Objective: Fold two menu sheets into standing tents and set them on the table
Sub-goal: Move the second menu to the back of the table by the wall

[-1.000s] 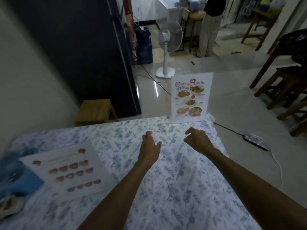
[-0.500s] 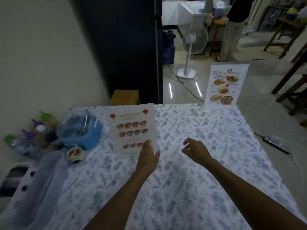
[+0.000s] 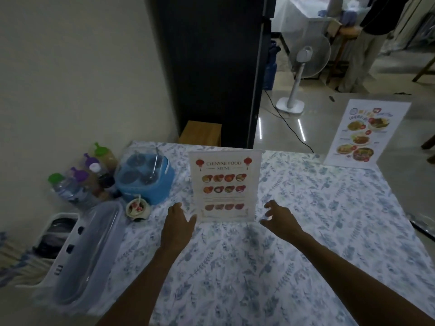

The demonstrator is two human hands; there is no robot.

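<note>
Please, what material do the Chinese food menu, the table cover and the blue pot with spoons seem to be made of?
Chinese food menu: printed paper or thin card, matte; it stands upright with flat, straight edges. Table cover: probably woven cloth with a blue leaf print, though coated vinyl is possible. Blue pot: plastic, by its even colour and soft sheen, with a clear lid.

The room is dim. A pale cream wall (image 3: 77, 74) stands on the left, meeting a tall black cabinet (image 3: 211, 67). A small wooden stool (image 3: 200, 135) sits at its foot. Beyond, the glossy tiled floor (image 3: 317, 128) reflects 2 light strips, and 1 white pedestal fan (image 3: 303, 64) stands there, its black cord trailing.
</note>
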